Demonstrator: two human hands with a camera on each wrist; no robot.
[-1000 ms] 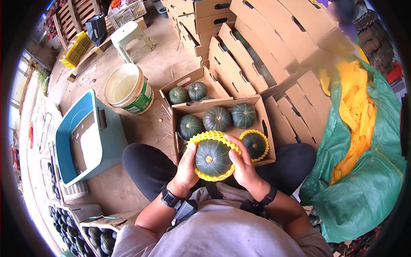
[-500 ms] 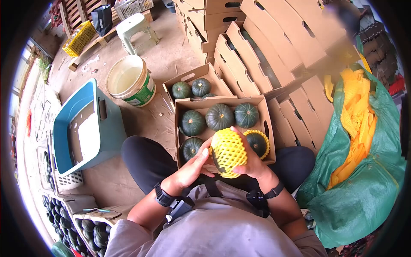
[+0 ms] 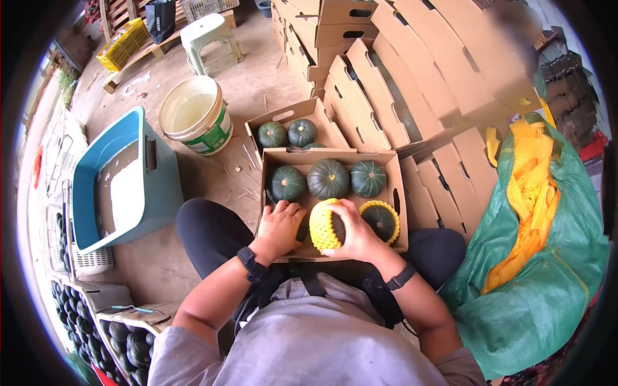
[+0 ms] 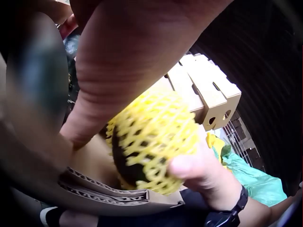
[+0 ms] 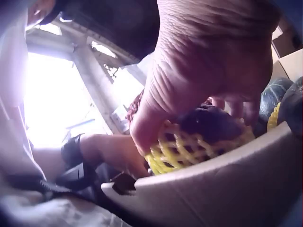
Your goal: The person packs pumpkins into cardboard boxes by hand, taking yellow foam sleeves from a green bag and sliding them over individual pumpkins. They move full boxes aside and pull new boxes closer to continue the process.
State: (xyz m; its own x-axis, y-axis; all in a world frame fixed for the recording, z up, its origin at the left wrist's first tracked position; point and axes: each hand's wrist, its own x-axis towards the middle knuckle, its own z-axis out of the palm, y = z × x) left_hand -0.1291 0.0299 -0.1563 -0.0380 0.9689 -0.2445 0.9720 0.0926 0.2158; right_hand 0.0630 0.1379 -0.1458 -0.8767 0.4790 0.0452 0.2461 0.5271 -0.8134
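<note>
My right hand (image 3: 357,237) grips a dark green pumpkin in a yellow foam net (image 3: 322,226), tipped on its side low over the front of an open cardboard box (image 3: 402,222). In the left wrist view the net (image 4: 158,137) stretches round its side. My left hand (image 3: 280,226) reaches into the front left corner, thumb and fingers either side of a bare pumpkin (image 3: 302,229), mostly hidden beneath it. Three bare pumpkins (image 3: 328,179) line the back of the box. Another netted pumpkin (image 3: 378,222) sits in the front right corner.
Behind stands another box (image 3: 331,125) with pumpkins. Stacked cartons (image 3: 418,77) rise at the back right. A green sack (image 3: 515,309) with yellow nets (image 3: 531,186) lies at right. To the left are a blue tub (image 3: 158,186), a white bucket (image 3: 196,112) and a stool (image 3: 209,42).
The netted pumpkin was held up in both hands, then turned on its side. My left hand has let go of it and moved to the front left pumpkin; my right hand has brought it over the box.
</note>
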